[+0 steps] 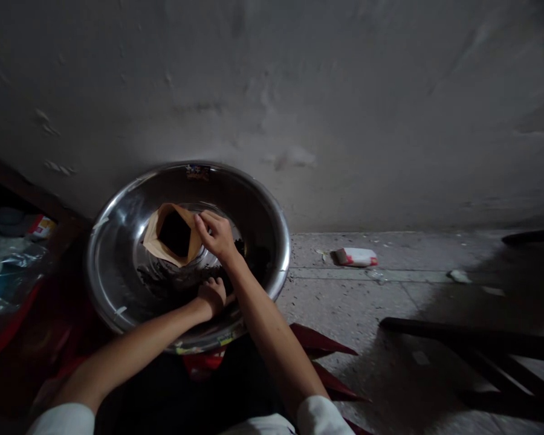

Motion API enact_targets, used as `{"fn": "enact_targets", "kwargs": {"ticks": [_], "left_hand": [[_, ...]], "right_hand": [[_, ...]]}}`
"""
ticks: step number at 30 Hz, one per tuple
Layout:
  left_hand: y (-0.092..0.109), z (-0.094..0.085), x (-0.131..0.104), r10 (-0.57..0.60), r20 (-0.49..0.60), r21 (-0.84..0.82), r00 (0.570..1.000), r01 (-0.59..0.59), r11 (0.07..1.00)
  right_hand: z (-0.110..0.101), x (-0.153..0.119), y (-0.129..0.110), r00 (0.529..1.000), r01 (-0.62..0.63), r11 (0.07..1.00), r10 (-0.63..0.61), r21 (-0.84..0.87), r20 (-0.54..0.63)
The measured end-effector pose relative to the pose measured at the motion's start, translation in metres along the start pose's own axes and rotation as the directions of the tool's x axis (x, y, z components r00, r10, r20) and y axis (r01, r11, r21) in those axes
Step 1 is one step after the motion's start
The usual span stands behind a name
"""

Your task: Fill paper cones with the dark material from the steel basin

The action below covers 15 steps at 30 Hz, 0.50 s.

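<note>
Clearly, no brand name or word can be read anywhere, though several things bear coloured print. Left of centre in the frame, a shiny metal basin (281,241) has a small sticker (197,172) on its far inner wall, with light marks on dark, too small and blurred to make out. More label scraps (229,337), yellow and green, cling to its near rim, equally unreadable. The brown paper bag (154,232) is inside the basin, left of the frame's middle, its plain paper mouth spread wide around a dark inside. At its right edge the right hand (215,234) pinches the paper between thumb and fingers, closed on the rim. Below it, the left hand (212,296) is curled low in the basin among dark loose bits (152,281); whether it grips any, I cannot tell. Right of centre, a white carton (357,257) with red patches lies on the floor (344,302), and at the left edge a red, yellow and white packet (42,227) sits near clear plastic (20,266); neither shows legible lettering.
</note>
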<state>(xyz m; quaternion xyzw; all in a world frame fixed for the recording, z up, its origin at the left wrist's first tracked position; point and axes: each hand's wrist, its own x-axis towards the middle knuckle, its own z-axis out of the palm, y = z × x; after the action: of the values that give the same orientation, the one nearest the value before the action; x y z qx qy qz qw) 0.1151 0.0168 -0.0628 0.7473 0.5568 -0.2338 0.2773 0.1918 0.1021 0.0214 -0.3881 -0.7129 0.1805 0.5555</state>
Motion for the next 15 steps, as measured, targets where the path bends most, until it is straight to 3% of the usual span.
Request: {"fn": "enact_targets", "kwargs": {"ticks": [7, 12, 15], "left_hand": [[-0.01, -0.006, -0.014, -0.004, 0.054, -0.009, 0.999, 0.004, 1.0], [-0.025, -0.015, -0.036, 0.028, -0.041, -0.034, 0.999, -0.029, 0.999], [-0.035, -0.034, -0.056, -0.015, -0.15, -0.176, 0.989, -0.012, 0.984]], "right_hand": [[0.001, 0.0, 0.0, 1.0, 0.03, 1.0, -0.03, -0.007, -0.001], [0.001, 0.001, 0.001, 0.998, 0.064, 0.998, -0.064, 0.016, -0.021], [0.002, 0.002, 0.001, 0.998, 0.06, 0.998, -0.06, 0.003, -0.013]]}}
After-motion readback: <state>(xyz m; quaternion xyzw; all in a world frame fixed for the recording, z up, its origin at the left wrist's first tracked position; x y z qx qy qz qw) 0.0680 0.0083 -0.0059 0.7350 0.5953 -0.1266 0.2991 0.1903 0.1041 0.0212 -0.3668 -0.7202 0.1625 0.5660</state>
